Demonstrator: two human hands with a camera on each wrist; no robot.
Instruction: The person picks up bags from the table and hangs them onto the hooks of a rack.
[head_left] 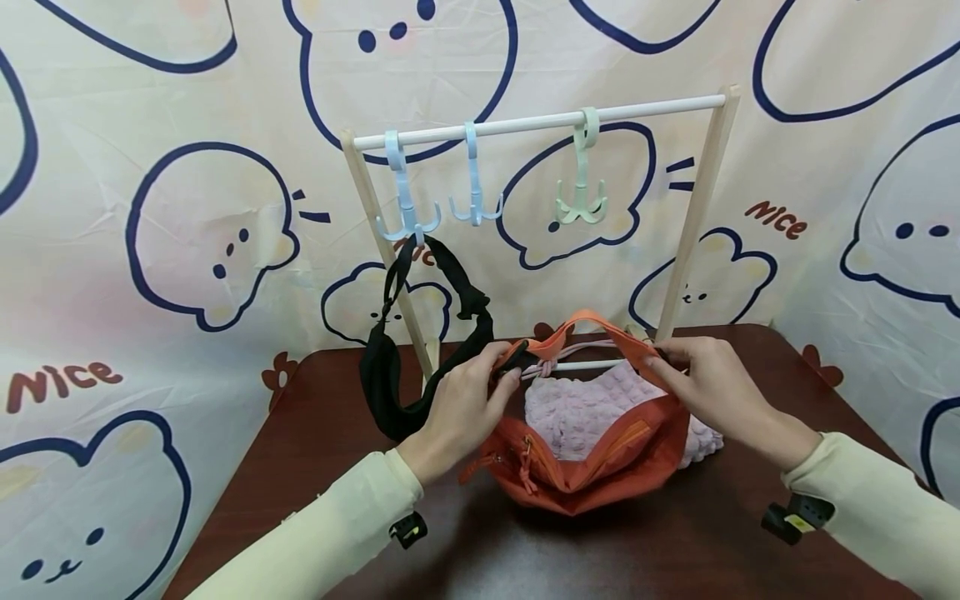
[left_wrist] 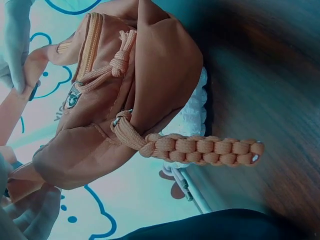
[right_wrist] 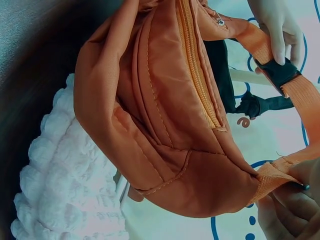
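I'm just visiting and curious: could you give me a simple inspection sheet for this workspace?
Surface: dark reddish-brown table.
Job's things: orange bag, its strap raised between both hands.
Clutter: pale pink fluffy item behind the orange bag; black bag hanging from the leftmost blue hook.
Hands: left hand pinches the strap by a black buckle; right hand grips its other end.
Cables: nothing seen.
Surroundings: rack with two blue hooks and one green hook; backdrop printed with cartoon animals and "Nice".
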